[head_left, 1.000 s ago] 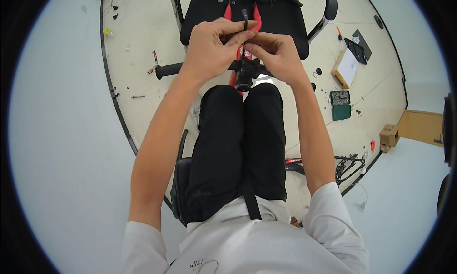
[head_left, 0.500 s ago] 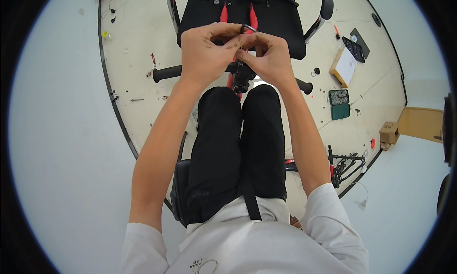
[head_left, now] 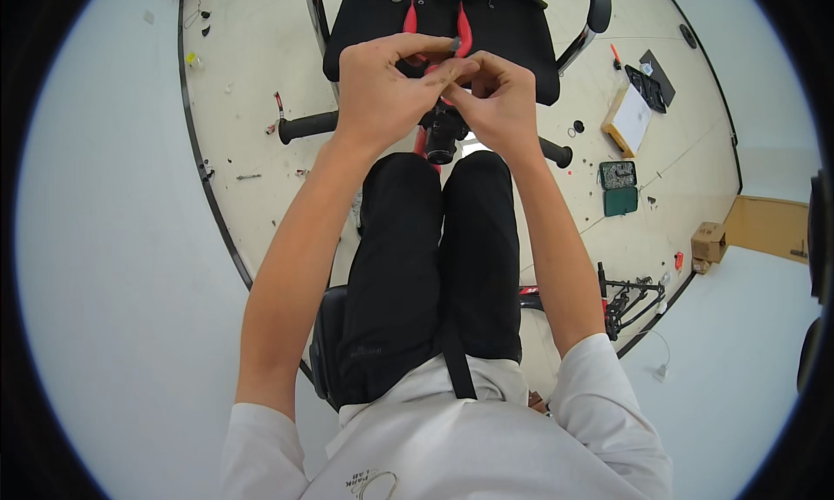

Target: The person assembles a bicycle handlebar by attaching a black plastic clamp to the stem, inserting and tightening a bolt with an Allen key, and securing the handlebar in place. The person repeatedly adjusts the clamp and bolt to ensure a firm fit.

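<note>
One small grey-tipped piece [head_left: 455, 44] shows in the head view at the index fingertip of the curled left hand [head_left: 391, 87], near the black handlebar [head_left: 308, 128]; the right hand [head_left: 502, 100] meets it, fingers narrowed. Exact grips I cannot tell. Fine fingertip work seems underway, next calling for steadiness.

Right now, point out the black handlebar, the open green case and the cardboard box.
Black handlebar [head_left: 308, 127], head view: on its left end.
Open green case [head_left: 620, 202], head view: on its lower green half.
Cardboard box [head_left: 708, 243], head view: on its visible side.
</note>
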`<state>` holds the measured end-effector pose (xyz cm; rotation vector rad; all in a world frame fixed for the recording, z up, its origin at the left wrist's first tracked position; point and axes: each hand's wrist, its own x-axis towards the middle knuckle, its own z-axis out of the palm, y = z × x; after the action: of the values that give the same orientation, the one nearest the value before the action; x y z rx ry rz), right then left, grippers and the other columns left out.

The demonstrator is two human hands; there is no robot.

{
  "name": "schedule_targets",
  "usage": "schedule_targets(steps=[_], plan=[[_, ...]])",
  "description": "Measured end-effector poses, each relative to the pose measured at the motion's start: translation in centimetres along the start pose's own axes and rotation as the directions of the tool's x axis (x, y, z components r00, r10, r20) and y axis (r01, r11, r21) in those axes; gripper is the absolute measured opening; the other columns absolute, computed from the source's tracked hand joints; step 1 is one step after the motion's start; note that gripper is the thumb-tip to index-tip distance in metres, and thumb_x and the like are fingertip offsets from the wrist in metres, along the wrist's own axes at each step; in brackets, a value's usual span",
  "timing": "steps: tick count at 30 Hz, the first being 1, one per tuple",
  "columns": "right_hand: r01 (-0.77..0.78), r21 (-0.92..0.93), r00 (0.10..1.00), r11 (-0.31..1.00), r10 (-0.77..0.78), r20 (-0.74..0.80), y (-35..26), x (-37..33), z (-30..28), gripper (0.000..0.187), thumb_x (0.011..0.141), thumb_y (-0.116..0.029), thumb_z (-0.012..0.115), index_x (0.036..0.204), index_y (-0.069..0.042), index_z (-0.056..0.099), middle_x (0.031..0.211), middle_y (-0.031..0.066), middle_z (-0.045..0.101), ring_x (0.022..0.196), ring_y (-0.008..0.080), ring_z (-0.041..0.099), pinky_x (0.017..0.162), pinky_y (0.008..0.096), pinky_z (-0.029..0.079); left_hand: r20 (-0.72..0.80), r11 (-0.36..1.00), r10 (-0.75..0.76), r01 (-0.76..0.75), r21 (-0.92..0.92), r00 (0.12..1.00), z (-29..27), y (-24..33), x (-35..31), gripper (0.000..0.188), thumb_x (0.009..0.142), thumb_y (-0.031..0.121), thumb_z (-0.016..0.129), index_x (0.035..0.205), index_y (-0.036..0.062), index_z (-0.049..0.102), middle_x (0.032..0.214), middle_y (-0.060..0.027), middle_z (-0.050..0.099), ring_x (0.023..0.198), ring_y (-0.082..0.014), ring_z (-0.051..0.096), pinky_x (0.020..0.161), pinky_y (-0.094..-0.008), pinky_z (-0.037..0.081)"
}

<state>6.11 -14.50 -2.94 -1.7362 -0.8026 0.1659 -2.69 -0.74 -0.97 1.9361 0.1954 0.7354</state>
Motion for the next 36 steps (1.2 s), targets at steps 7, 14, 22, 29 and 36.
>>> schedule_targets(steps=[7, 14, 22, 29, 36], plan=[[-0.042, 0.023, 0.979, 0.999, 0.036, 0.199, -0.6, 1.0, -1.0, 0.016, 0.084, -0.007, 0.076, 0.096, 0.002, 0.073, 0.074, -0.0001, 0.070, 0.059, 0.0009, 0.052, 0.052, 0.0212, 0.040, 0.035, 0.994, -0.050, 0.053, -0.100, 0.998, 0.4, -0.2, 0.1, 0.013, 0.088, 0.005, 0.075, 0.100, -0.0003, 0.078, 0.088, -0.0068, 0.076, 0.079, -0.0105, 0.068, 0.074, -0.0229, 0.054], [-0.050, 0.173, 0.984, 0.984, 0.019, 0.177, 0.7, 0.7, -0.8, 0.009, 0.084, -0.004, 0.077, 0.090, 0.002, 0.074, 0.075, -0.0005, 0.069, 0.058, 0.0000, 0.047, 0.051, 0.0199, 0.036, 0.082, 0.986, 0.156, -0.151, -0.068, 0.984, -0.2, -1.1, 0.5, 0.014, 0.090, 0.003, 0.072, 0.103, -0.0009, 0.077, 0.097, -0.0079, 0.075, 0.088, -0.0127, 0.069, 0.079, -0.0243, 0.055], [-0.002, 0.082, 1.000, 0.997, 0.002, -0.004, 0.5, 0.3, 0.9, 0.021, 0.080, -0.008, 0.079, 0.072, -0.003, 0.060, 0.062, -0.0039, 0.058, 0.052, -0.0004, 0.042, 0.049, 0.0200, 0.031, -0.043, 0.985, -0.071, 0.063, -0.158, 0.997, 0.5, 0.1, 0.0, 0.015, 0.086, 0.006, 0.078, 0.099, -0.0025, 0.076, 0.084, -0.0082, 0.076, 0.077, -0.0125, 0.072, 0.073, -0.0239, 0.056], [-0.101, 0.079, 0.986, 0.992, 0.089, 0.138, 0.3, 0.5, -0.5, 0.010, 0.082, -0.007, 0.075, 0.090, 0.000, 0.072, 0.064, -0.0039, 0.060, 0.054, -0.0006, 0.045, 0.049, 0.0209, 0.034, -0.041, 0.993, -0.006, 0.001, -0.118, 0.999, 1.4, -0.5, -0.1, 0.014, 0.088, 0.003, 0.074, 0.101, -0.0034, 0.076, 0.086, -0.0086, 0.076, 0.078, -0.0120, 0.071, 0.072, -0.0227, 0.056], [-0.037, 0.103, 0.992, 0.994, 0.024, 0.128, 1.1, 0.4, -1.3, 0.011, 0.082, -0.003, 0.076, 0.092, 0.001, 0.076, 0.069, -0.0043, 0.065, 0.052, -0.0002, 0.041, 0.048, 0.0206, 0.030, 0.167, 0.976, 0.034, 0.004, -0.220, 0.985, -0.1, -1.5, 1.1, 0.018, 0.091, 0.005, 0.072, 0.108, -0.0025, 0.074, 0.091, -0.0052, 0.076, 0.082, -0.0103, 0.066, 0.076, -0.0248, 0.053]])
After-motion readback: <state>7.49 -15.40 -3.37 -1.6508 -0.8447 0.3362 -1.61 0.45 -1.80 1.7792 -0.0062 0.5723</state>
